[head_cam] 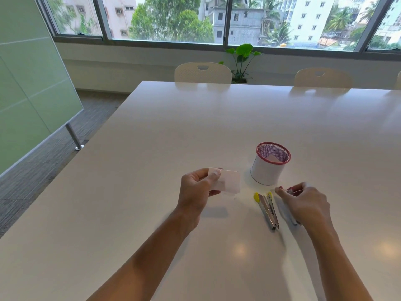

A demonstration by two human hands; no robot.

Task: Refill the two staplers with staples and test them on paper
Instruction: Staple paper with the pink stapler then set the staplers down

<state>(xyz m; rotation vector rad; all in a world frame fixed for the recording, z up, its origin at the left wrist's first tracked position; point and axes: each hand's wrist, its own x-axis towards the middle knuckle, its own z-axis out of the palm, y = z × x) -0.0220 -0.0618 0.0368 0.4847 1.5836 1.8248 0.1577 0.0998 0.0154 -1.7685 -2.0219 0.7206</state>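
Note:
My left hand (198, 189) pinches a small white slip of paper (229, 181) between thumb and fingers, held just above the white table (152, 148). A yellow-tipped metal stapler (267, 208) lies flat on the table between my hands. My right hand (303, 202) curls round a second stapler with a red end (290, 191), whose body shows blurred under the hand. Most of that stapler is hidden by my fingers.
A white pen cup with a red mesh rim (270, 162) stands just beyond the staplers, with a bit of white paper inside. Two white chairs (202, 72) stand at the table's far edge, a potted plant (243, 59) behind them. A green glass partition (32, 83) is on the left.

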